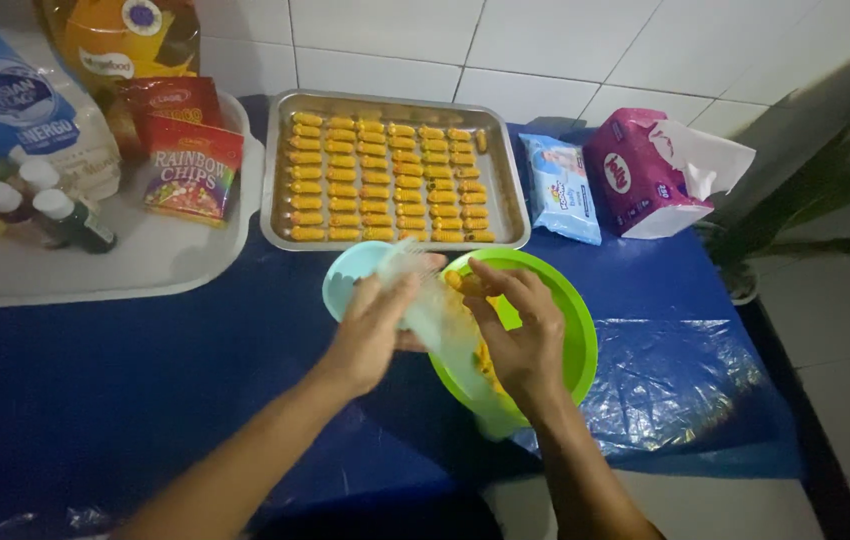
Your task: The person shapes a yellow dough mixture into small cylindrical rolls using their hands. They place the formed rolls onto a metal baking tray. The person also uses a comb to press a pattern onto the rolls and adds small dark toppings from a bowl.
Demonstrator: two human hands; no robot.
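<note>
Both hands work over the green bowl (pixel 570 330) at the table's front edge. The left hand (pixel 375 325) clasps a clear plastic fork (pixel 415 285); the right hand (pixel 525 335) pinches a lump of yellow dough (pixel 455 282), seemingly shaping it. The shaped piece then needs a gentle, steady lift to the metal tray (pixel 513 190) behind, already lined with rows.

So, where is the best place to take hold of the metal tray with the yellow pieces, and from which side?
Probably grip the metal tray by its raised rim on the two short sides, left and right, fingers under the lip. The rows of yellow pieces fill its floor, so lift it level.
</note>
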